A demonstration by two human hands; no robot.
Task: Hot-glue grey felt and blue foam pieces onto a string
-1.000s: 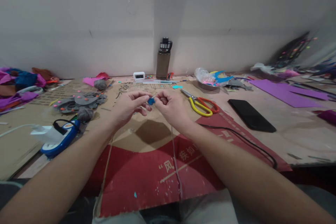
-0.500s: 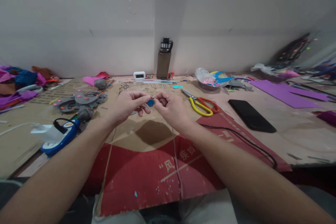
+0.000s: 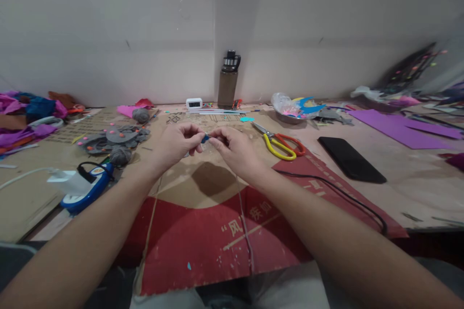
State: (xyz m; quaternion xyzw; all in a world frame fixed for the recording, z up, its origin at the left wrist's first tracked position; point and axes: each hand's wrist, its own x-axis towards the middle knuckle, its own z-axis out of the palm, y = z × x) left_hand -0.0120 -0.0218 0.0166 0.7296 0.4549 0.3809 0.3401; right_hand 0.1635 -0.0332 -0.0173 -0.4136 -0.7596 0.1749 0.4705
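Left hand (image 3: 177,143) and right hand (image 3: 236,148): fingers of both pinched on small blue piece (image 3: 205,138), above red-and-brown cardboard (image 3: 195,244); scissors (image 3: 282,148) near right hand

- Small pinched piece (image 3: 205,138): blue
- Scissors (image 3: 280,155): yellow and orange-red handles
- Cardboard (image 3: 188,236): brown and red, pale printed characters
- Phone (image 3: 351,159): black
- Sheet (image 3: 395,130): purple
- Bottle (image 3: 227,88) by the back edge of the desk (image 3: 416,183): brown, black top
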